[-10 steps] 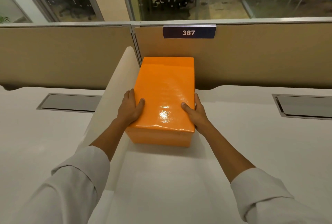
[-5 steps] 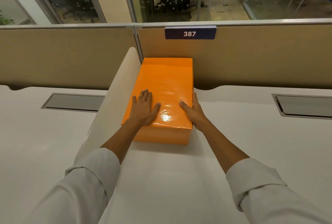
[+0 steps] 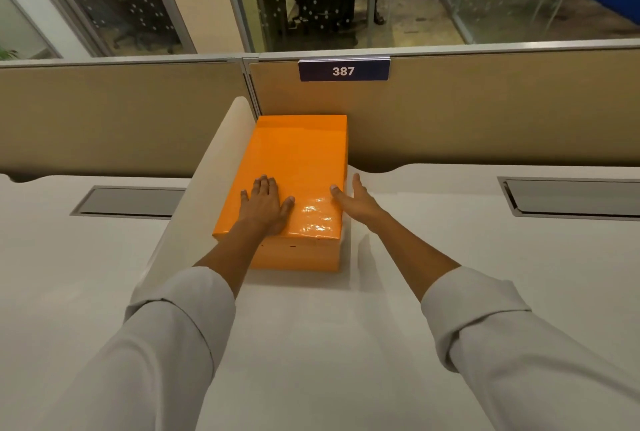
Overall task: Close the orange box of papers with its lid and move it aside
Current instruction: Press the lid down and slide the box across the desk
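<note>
The orange box (image 3: 294, 257) stands on the white desk with its glossy orange lid (image 3: 298, 160) fully on top, so the papers inside are hidden. Its far end touches the beige partition and its left side runs along a white divider. My left hand (image 3: 265, 205) lies flat on the near part of the lid, fingers spread. My right hand (image 3: 356, 200) is open at the box's right side, thumb on the lid's right edge, fingers reaching along the side.
The white desk (image 3: 311, 344) extends toward me. A white divider panel (image 3: 207, 188) rises at the box's left. The beige partition (image 3: 485, 112) with a blue "387" label (image 3: 343, 70) closes the back. Grey cable hatches sit at left (image 3: 128, 201) and right (image 3: 571, 197).
My left hand went from gripping the box's left side to lying flat on the lid. The box slid left against the divider. My right hand's grip has loosened.
</note>
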